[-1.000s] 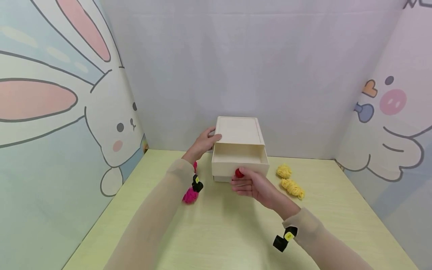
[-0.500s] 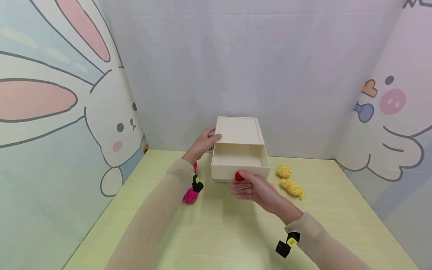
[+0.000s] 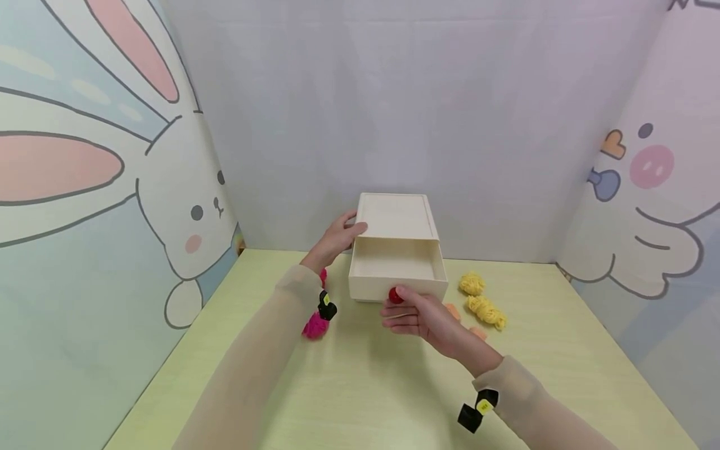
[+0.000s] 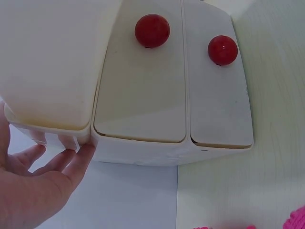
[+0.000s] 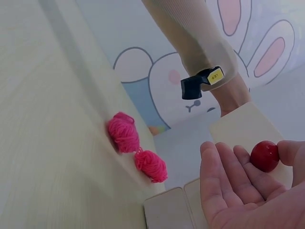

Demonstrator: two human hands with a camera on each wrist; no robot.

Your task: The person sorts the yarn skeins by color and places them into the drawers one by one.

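Nearest over the pale counter [image 3: 371, 400] is the right hand [image 3: 424, 315]. Its thumb presses the red knob [image 3: 396, 295] against the fingers in a small pinch, while the other fingers are loosely stretched and hold nothing; so small and round a knob probably needs no fuller grasp. Just beside this hand lie orange pieces [image 3: 452, 310], which it partly hides, so I cannot say what they are. Pink yarn [image 3: 315, 326] lies to the left and yellow yarn [image 3: 487, 311] to the right; placed at the sides, they do not stand in the way of the drawer [image 3: 365, 289]. This drawer, the top one, stands far out from the box [image 3: 396, 215]. The two lower drawers [image 4: 140, 100] are in. Farther away, the left hand [image 3: 337, 239] grips the upper left edge of the box, thumb on the top and bent fingers [image 4: 81, 162] against the side. I judge that it steadies the box against a pull on the knob. Behind everything hangs the whitish cloth [image 3: 394, 112].
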